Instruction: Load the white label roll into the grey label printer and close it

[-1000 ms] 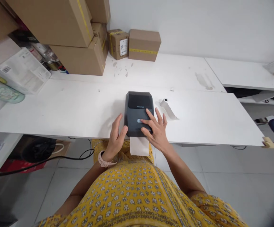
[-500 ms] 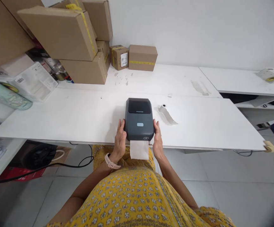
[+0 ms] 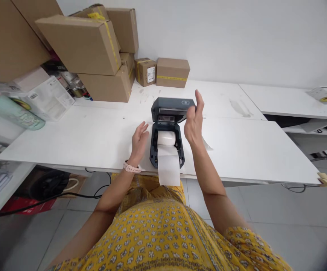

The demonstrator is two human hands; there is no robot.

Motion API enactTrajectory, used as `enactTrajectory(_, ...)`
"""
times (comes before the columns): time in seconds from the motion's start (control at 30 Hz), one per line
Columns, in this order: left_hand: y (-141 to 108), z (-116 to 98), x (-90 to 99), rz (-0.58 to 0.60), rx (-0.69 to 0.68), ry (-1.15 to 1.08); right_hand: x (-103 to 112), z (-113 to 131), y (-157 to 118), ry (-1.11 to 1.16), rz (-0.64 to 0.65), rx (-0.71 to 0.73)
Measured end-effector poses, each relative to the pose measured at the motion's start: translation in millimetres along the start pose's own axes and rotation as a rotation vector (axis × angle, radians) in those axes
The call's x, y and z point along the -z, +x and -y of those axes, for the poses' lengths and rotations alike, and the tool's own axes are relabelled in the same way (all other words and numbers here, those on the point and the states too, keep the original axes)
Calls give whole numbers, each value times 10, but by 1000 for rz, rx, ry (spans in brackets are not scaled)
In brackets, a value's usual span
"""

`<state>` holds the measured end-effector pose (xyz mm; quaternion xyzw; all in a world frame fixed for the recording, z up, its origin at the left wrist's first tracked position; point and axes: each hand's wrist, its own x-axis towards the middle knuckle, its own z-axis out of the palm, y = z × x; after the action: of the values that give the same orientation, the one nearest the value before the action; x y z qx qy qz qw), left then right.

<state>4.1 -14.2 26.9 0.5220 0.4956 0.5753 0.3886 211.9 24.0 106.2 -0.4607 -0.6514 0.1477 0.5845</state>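
A dark grey label printer (image 3: 153,146) stands at the front edge of the white table, its lid (image 3: 171,102) raised. Inside lies a white label roll (image 3: 166,138), and a strip of white paper (image 3: 169,165) runs from it over the printer's front. My right hand (image 3: 195,121) is at the right edge of the raised lid, thumb and fingers against it; the gripped edge is partly hidden. My left hand (image 3: 139,141), wearing a pink wristband, hovers just left of the printer, fingers apart, holding nothing.
Stacked cardboard boxes (image 3: 101,84) fill the back left, with two small boxes (image 3: 172,71) beside them. A green bottle (image 3: 13,109) lies at the far left. A curled paper piece (image 3: 207,144) is partly hidden behind my right arm.
The printer's lid has swung up, showing the roll inside. My right hand has risen with the lid, and my left hand has moved up and slightly away from the printer's side.
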Motion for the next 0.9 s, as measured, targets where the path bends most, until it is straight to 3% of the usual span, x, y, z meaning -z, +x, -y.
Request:
enactTrajectory(0.1,-35,190,-11,89,123,97,-129,-136,455,-33,-7,-22)
enactTrajectory(0.2,-56,209,-20,153,172,292,-163,-201,679,-54,56,-65)
enactTrajectory(0.27,-8,123,-25,215,188,546,-135,-160,648,-73,32,8)
enactTrajectory(0.37,123,-33,-38,325,206,828,-57,-40,389,-122,26,145)
enactTrajectory(0.43,203,-99,-51,378,208,872,-14,0,185,-187,249,162)
enactTrajectory(0.53,256,-144,-68,451,205,921,-6,-55,-9,-374,778,126)
enactTrajectory(0.6,253,-166,-73,487,209,942,-55,-139,-49,-510,1018,84)
enactTrajectory(0.73,222,-215,-72,525,202,967,-256,-301,-26,-650,1216,11)
enactTrajectory(0.9,212,-195,-72,517,194,991,-357,-371,53,-619,1224,-32)
